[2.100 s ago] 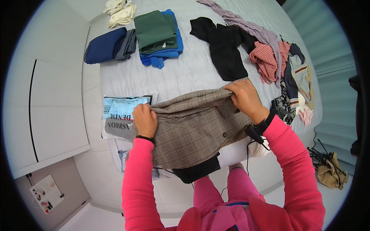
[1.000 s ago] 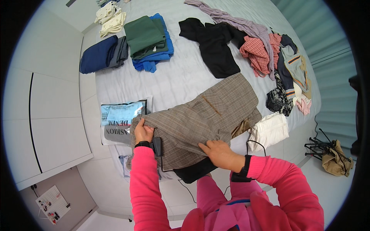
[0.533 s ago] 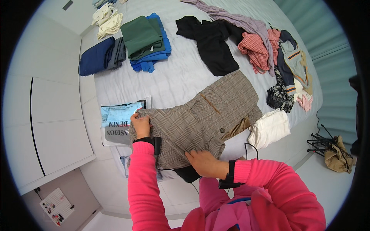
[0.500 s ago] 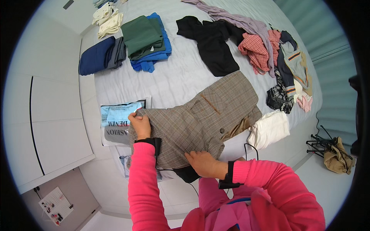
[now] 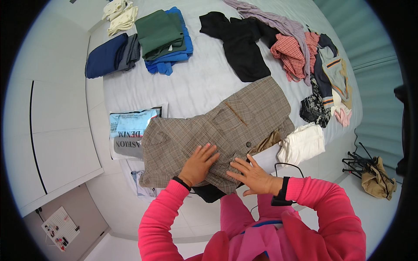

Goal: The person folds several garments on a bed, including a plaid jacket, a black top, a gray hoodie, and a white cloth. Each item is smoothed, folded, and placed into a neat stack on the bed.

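A brown plaid jacket (image 5: 209, 126) lies across the near side of the bed, with a dark button and a shiny tan lining showing at its right edge. My left hand (image 5: 199, 165) rests on the middle of the cloth, fingers spread. Close by on the right, my right hand (image 5: 254, 175) has its fingers apart over the jacket's near edge; whether it presses down I cannot tell. Left of the jacket and partly under it is a clear, blue and grey printed plastic package (image 5: 130, 132). White folded cloth (image 5: 301, 144) sits right of the jacket.
On the bed (image 5: 196, 93), folded navy (image 5: 106, 55) and green clothes (image 5: 159, 35) lie far left. A black garment (image 5: 246, 52) spreads beyond the jacket. Loose clothes, including a red checked one (image 5: 289, 54), heap at the right. A folding stand (image 5: 363, 161) is on the floor.
My left hand has let go of the jacket's left end and moved right and nearer, onto its middle. My right hand has shifted right and opened its fingers.
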### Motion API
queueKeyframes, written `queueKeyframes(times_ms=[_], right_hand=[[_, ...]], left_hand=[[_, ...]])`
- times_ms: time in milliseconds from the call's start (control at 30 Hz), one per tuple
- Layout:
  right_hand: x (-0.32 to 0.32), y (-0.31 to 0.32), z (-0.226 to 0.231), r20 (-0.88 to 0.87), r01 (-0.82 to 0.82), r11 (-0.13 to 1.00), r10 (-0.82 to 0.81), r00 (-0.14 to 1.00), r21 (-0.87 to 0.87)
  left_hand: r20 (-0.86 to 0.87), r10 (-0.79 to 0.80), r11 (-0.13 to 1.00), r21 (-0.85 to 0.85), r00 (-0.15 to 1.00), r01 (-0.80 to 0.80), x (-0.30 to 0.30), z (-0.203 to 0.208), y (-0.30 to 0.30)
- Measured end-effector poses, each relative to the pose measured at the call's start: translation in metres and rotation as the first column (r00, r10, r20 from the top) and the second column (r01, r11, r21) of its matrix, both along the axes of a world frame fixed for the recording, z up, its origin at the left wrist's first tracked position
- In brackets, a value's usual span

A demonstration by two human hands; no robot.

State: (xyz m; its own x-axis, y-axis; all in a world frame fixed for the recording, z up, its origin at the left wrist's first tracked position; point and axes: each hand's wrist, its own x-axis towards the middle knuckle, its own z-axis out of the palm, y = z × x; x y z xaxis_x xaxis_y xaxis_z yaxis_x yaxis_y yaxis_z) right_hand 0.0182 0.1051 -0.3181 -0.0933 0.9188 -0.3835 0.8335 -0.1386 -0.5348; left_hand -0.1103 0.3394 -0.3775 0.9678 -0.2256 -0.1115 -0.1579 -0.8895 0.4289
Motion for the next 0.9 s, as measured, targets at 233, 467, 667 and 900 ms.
queueKeyframes(times_ms=[233,467,667,900], right_hand=[[0.001,0.012,-0.033,0.013,0.072,0.958,-0.079,0.997,0.278],[0.059,0.11,-0.016,-0.187,0.403,0.798,-0.357,0.915,0.448],[0.061,0.14,0.004,-0.356,0.623,0.595,-0.514,0.781,0.507],[-0.008,0.12,-0.025,-0.141,0.252,0.872,-0.211,0.967,0.421]], left_hand=[[-0.194,0.214,0.81,-0.513,0.957,-0.285,-0.029,0.019,-0.019],[-0.565,0.47,-0.014,-0.773,0.678,-0.634,-0.028,0.015,-0.024],[-0.726,0.547,-0.125,-0.563,0.416,-0.817,-0.01,0.002,-0.015],[-0.781,0.48,-0.369,-0.593,0.4,-0.716,-0.026,-0.018,-0.017]])
